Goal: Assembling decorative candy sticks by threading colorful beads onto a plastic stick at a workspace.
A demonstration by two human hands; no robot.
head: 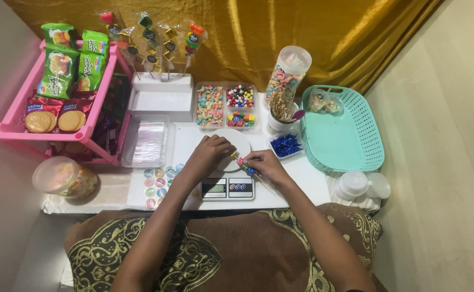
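My right hand [266, 165] grips a thin wooden skewer with several colourful candies [246, 166] threaded on it. My left hand [209, 153] is closed at the skewer's upper tip, fingers pinched on a small piece there; what the piece is cannot be made out. Both hands hover over a white round plate [239, 139] that rests on a small digital kitchen scale [228, 187].
A compartment tray of coloured candies [225, 105] lies behind the plate, beside a cup of skewers [280, 113], a tall candy jar [287, 73] and blue twist ties [285, 145]. A teal basket [341, 130] stands right, a pink snack rack [58, 86] left, finished skewers [156, 46] behind.
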